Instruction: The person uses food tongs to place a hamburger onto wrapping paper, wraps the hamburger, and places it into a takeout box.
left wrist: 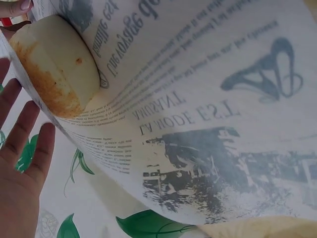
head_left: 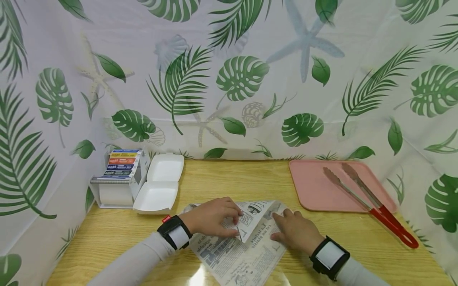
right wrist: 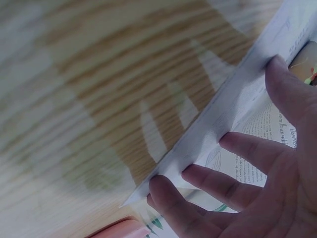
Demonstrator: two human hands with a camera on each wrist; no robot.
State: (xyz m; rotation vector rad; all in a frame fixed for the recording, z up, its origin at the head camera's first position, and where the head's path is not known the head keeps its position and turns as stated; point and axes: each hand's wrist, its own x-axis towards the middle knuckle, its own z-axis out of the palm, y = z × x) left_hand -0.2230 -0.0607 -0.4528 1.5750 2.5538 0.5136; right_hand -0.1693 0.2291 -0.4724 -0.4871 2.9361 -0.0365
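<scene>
A sheet of newsprint-style wrapping paper (head_left: 247, 258) lies between my hands, its far part folded over into a pointed flap (head_left: 247, 222). In the left wrist view a round pale bun (left wrist: 59, 64) with a browned side lies against the raised paper (left wrist: 193, 99). My left hand (head_left: 211, 214) is at the flap; in its wrist view the fingers (left wrist: 42, 144) are spread at the paper's edge. My right hand (head_left: 300, 234) has its fingertips (right wrist: 161, 186) against the folded paper edge (right wrist: 203, 134), thumb apart from the fingers.
To the right, red-handled tongs (head_left: 391, 226) lie across a pink tray (head_left: 309, 186). At the left stand an open white clamshell box (head_left: 157, 196) and a white dispenser (head_left: 116, 194) with coloured labels on top. Leaf-print cloth (head_left: 229, 103) encloses the wooden table (head_left: 229, 178).
</scene>
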